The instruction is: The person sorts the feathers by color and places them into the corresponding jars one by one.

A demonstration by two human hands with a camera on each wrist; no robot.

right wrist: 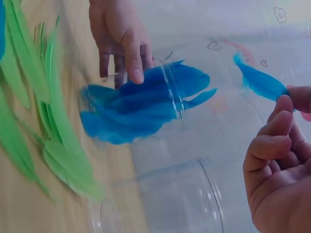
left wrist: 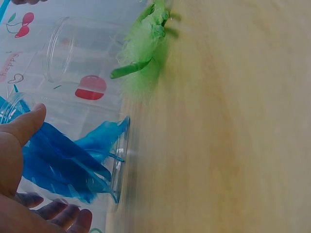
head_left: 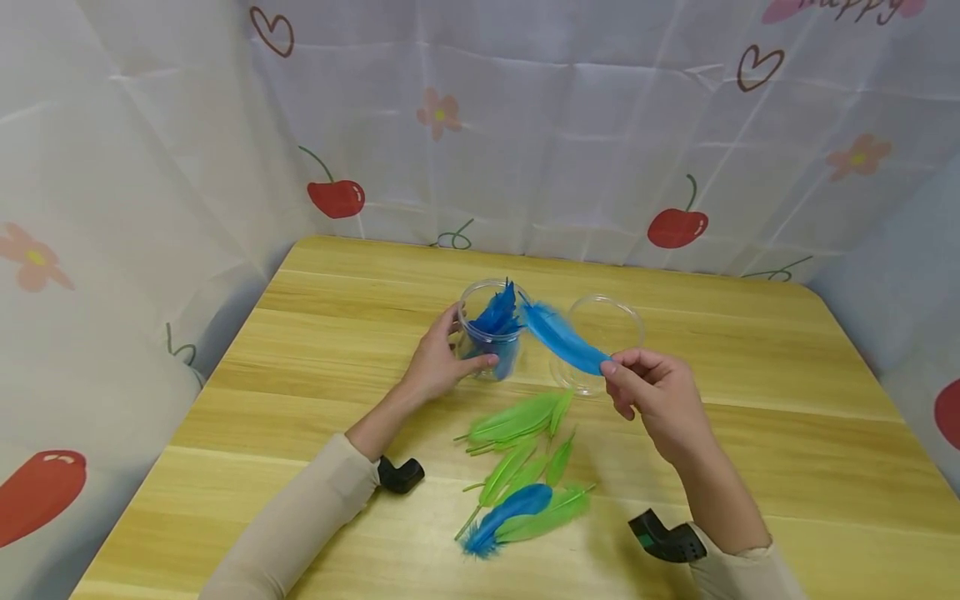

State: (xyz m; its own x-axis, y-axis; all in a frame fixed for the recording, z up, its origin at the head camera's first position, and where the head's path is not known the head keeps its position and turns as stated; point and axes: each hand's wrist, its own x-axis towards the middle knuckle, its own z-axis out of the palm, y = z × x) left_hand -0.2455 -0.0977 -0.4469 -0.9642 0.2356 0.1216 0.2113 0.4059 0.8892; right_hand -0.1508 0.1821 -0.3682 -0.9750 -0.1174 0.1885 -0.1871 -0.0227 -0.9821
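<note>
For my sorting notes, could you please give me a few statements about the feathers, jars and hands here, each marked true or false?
1. The left hand grips the jar of blue feathers. True.
2. The right hand pinches a green feather. False: it pinches a blue feather.
3. The second clear jar holds green feathers. False: it looks empty.
4. One blue feather on the table lies among the green feathers. True.

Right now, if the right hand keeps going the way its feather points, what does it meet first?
Probably the jar of blue feathers gripped by the left hand: the right hand aims its blue feather at the jar's mouth, though depth is uncertain.
</note>
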